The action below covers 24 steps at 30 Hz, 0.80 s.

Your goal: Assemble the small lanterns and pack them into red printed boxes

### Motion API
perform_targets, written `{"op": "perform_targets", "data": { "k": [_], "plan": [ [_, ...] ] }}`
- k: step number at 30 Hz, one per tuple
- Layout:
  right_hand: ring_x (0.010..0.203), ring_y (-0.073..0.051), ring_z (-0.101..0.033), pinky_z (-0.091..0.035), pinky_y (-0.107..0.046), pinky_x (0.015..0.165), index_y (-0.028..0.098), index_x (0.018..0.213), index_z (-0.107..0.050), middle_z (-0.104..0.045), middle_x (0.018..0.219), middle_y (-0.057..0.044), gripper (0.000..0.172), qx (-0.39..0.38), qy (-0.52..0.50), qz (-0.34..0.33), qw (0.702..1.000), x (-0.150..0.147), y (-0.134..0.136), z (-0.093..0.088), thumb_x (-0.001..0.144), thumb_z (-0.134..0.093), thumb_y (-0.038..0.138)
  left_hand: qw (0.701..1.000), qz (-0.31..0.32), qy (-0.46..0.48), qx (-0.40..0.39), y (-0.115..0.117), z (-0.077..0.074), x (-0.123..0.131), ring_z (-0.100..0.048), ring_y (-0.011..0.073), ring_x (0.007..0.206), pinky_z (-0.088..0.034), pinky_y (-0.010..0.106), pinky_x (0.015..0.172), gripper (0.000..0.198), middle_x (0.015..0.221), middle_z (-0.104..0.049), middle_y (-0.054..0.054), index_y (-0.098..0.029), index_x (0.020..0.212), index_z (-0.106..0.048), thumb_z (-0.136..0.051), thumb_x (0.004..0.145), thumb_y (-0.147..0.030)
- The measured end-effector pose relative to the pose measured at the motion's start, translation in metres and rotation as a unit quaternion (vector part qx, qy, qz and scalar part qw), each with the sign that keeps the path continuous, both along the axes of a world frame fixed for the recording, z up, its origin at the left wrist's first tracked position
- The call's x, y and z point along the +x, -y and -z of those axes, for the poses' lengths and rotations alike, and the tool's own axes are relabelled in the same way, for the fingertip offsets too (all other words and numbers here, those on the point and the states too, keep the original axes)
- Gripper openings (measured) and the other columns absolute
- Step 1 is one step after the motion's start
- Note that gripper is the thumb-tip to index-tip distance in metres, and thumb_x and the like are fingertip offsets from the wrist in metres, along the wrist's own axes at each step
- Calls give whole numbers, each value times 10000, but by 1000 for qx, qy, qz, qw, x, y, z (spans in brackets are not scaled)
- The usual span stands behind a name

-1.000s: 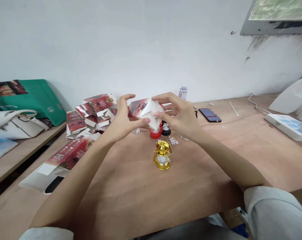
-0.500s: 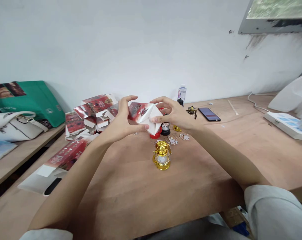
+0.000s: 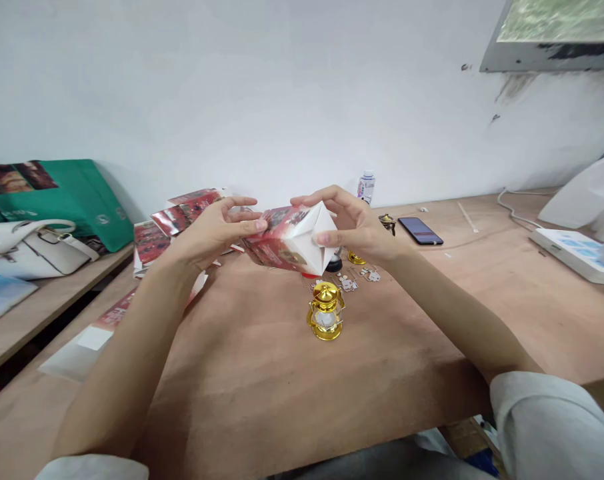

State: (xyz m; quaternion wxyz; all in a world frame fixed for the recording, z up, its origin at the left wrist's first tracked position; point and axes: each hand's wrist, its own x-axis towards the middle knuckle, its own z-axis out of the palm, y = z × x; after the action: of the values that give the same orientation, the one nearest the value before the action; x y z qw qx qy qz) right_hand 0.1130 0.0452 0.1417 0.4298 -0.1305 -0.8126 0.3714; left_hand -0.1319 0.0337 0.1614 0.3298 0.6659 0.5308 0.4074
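Note:
Both my hands hold a small red-and-white cardboard box [image 3: 288,239] above the wooden table [image 3: 382,360]. My left hand [image 3: 209,230] pinches its left end with thumb and fingers. My right hand [image 3: 347,223] grips the right end, where white flaps stick out. Just below and in front of the box stands a small gold lantern [image 3: 325,311] on the table. Behind the box a red lantern and a black one are mostly hidden.
A heap of flat red-and-white boxes [image 3: 175,223] lies at the left, with more along the table's left edge [image 3: 95,333]. Small parts [image 3: 355,277], another gold lantern [image 3: 387,222], a phone [image 3: 421,230] and a bottle [image 3: 366,185] sit behind. Bags [image 3: 42,220] rest on a side shelf.
The box has been turned and opened out longer, now lying tilted between my hands. My left hand shifted left along it; my right hand stayed at the flap end.

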Motion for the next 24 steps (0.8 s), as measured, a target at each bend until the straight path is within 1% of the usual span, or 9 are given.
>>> {"op": "perform_targets", "data": {
  "k": [4, 7, 11, 14, 16, 18, 20, 22, 24],
  "plan": [
    [1255, -204, -462, -425, -421, 989, 221, 1002, -589, -555, 1276, -65, 306, 46, 16, -90, 995, -3, 2, 3, 728, -720, 263, 996, 34, -69, -35, -2, -5, -15, -644, 317, 991, -545, 477, 801, 594, 1013, -690, 104, -219, 1076, -640, -732, 585, -541],
    [1267, -209, -451, -467, -426, 933, 217, 961, -628, -564, 1266, -75, 226, 71, 41, -94, 992, -6, 4, 7, 754, -705, 260, 994, 49, -91, -30, -1, -9, -20, -649, 289, 906, -543, 477, 774, 457, 925, -702, 62, -238, 958, -680, -737, 600, -516],
    [1231, -191, -480, -501, -383, 870, 206, 961, -627, -582, 1230, -84, 203, 105, 49, -65, 991, -11, -1, 16, 770, -690, 241, 993, 28, -117, -7, 6, -14, -23, -602, 197, 744, -521, 452, 746, 355, 807, -665, 6, -214, 863, -630, -756, 635, -455],
    [1164, -165, -525, -462, -382, 929, 194, 930, -626, -591, 1210, -78, 134, 182, 71, -33, 980, -16, -7, 24, 799, -653, 195, 989, 31, -142, -9, 9, -17, -29, -545, 157, 625, -494, 386, 624, 377, 657, -560, -35, -223, 842, -526, -757, 648, -449],
    [1152, -161, -533, -411, -394, 996, 203, 970, -620, -605, 1197, -68, 162, 226, 105, -26, 968, -18, -10, 24, 812, -650, 218, 983, 38, -180, -3, 9, -18, -35, -507, 142, 567, -467, 360, 579, 398, 602, -474, -55, -236, 822, -457, -739, 653, -461],
    [1164, -167, -526, -379, -401, 1029, 223, 1081, -590, -609, 1204, -60, 273, 236, 153, -17, 959, -16, -9, 20, 819, -652, 272, 962, 8, -270, 30, 8, -16, -37, -502, 159, 566, -457, 371, 585, 421, 599, -450, -52, -243, 803, -424, -734, 621, -461],
    [1161, -176, -527, -391, -396, 1013, 238, 1193, -532, -591, 1235, -62, 383, 227, 208, 2, 952, -11, -5, 12, 830, -638, 301, 920, -21, -388, 57, 4, -12, -36, -534, 206, 610, -453, 388, 610, 393, 629, -493, -30, -248, 803, -437, -720, 587, -415],
    [1124, -186, -550, -439, -369, 947, 235, 1237, -503, -575, 1255, -73, 435, 216, 270, 11, 938, -3, 1, 7, 829, -634, 312, 884, 9, -464, 54, -1, -4, -31, -573, 250, 670, -450, 379, 624, 322, 684, -556, -2, -250, 808, -464, -674, 580, -338],
    [998, -180, -608, -490, -315, 821, 238, 1202, -539, -625, 1170, -57, 447, 215, 338, 6, 916, 5, 8, 8, 787, -672, 337, 876, 82, -473, 40, -6, 5, -23, -597, 266, 727, -449, 353, 623, 262, 745, -598, 20, -246, 812, -478, -614, 591, -282]
  ]
}}
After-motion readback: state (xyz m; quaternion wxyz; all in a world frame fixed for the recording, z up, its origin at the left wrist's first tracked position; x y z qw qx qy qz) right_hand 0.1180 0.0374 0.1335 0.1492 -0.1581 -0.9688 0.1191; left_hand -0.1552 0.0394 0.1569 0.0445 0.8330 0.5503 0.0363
